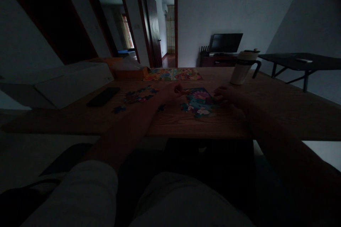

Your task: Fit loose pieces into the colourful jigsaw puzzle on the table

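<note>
The room is dim. A partly joined colourful jigsaw puzzle [198, 102] lies on the wooden table [266, 113] in front of me. My left hand [172, 91] rests at the puzzle's left edge with its fingers curled in a pinch; what they hold is too dark to name. My right hand [226, 95] lies at the puzzle's right edge with fingers bent down onto the table. Loose puzzle pieces [140, 95] are scattered to the left of my left hand.
A dark phone [103, 96] lies on the left. A printed puzzle picture sheet [173, 74] and an orange box [128, 69] sit at the far edge. A white lidded mug [243, 67] stands at the right. A white box [71, 81] is far left.
</note>
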Available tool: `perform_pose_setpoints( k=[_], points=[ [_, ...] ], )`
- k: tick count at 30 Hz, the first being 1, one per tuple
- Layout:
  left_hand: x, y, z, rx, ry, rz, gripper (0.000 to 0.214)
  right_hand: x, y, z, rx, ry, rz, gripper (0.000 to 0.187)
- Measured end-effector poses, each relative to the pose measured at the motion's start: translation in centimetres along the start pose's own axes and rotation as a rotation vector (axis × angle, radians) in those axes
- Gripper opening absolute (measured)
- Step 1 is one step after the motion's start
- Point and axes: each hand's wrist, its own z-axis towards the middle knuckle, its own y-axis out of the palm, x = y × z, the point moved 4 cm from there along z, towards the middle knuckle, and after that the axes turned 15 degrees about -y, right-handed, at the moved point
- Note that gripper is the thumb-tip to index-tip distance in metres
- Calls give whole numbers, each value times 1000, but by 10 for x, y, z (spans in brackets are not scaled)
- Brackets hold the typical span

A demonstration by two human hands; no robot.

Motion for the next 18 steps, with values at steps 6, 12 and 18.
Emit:
perform_pose_setpoints(
  k=[6, 12, 18],
  points=[
    [-2, 4, -4, 13, 38, 437, 22, 10, 0, 13, -8, -64, -344, 18],
    [-3, 0, -1, 97, -45, 535, 20, 15, -2, 19, -83, -185, -499, 25],
    [-1, 3, 7, 196, -70, 494, 23, 14, -1, 19, -105, -206, -547, 27]
  ],
)
